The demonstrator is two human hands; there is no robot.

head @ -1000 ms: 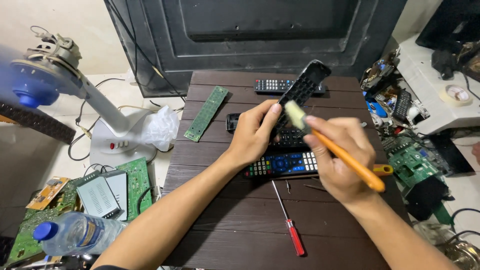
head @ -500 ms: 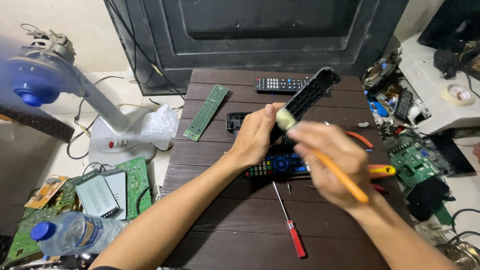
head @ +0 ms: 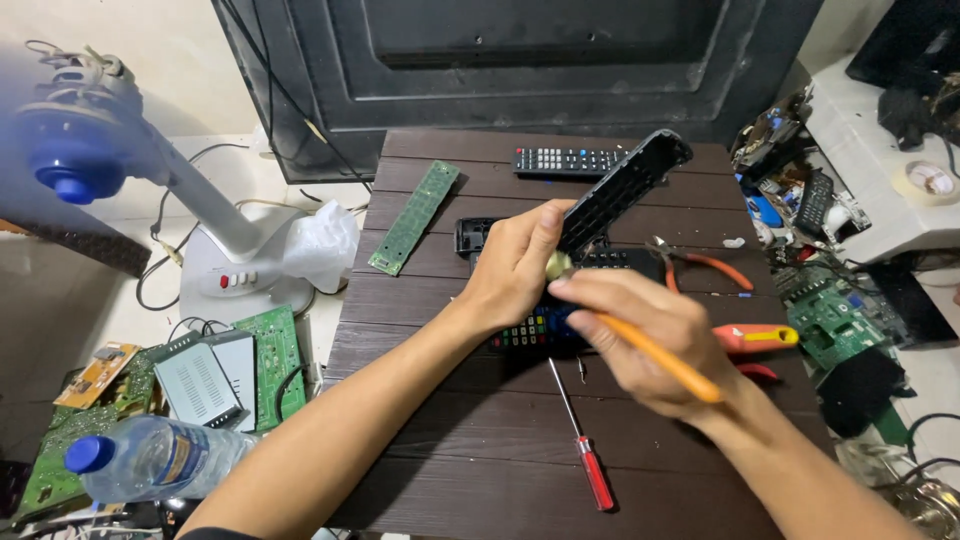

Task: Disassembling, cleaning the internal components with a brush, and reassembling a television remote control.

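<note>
Left hand [head: 515, 268] grips lower end of black perforated plastic remote shell [head: 625, 188], light, stiff, probably brittle; right hand [head: 650, 330] pinches orange-handled brush [head: 655, 352] against it.

Left hand [head: 515, 265], right hand [head: 650, 335] both clenched

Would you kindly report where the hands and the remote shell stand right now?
Left hand grips black remote shell, tilted above table. Right hand holds orange-handled brush, head at shell's lower end. Red screwdriver lies apart below.
</note>
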